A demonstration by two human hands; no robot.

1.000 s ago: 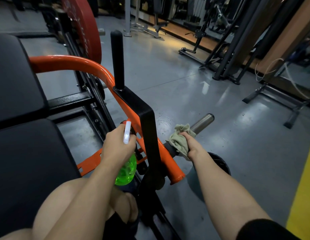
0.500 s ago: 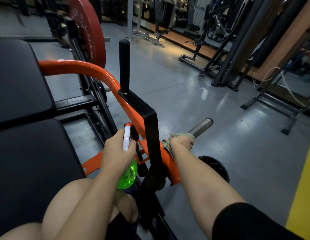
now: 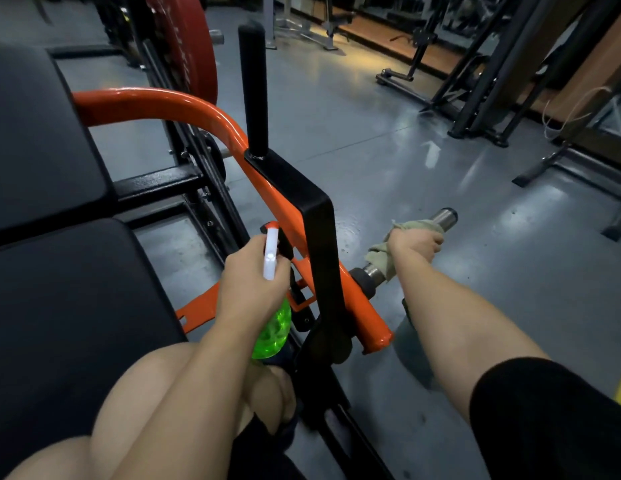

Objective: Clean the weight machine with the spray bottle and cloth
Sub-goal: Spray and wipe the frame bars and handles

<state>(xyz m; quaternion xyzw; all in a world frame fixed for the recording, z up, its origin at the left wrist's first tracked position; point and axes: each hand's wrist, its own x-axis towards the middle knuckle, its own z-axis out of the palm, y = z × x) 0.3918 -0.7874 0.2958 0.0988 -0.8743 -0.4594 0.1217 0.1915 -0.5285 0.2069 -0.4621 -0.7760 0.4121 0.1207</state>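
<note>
My left hand grips a spray bottle with a white head and a clear green body, held beside the machine's orange arm. My right hand holds a pale green cloth wrapped round the steel weight peg that sticks out to the right of the orange arm. The cloth covers the peg's middle, leaving its far tip and its inner end by the black collar bare. A black upright handle rises from a black bracket between my hands.
Black padded seat cushions fill the left. A red weight plate stands behind the orange arm. My bare knees are at the bottom. Grey gym floor stretches right, with black machine frames at the back and a yellow line at the right edge.
My right hand slid the cloth inward along the peg toward the orange arm, then back out toward the tip. My left hand kept its grip on the bottle in about the same place.
</note>
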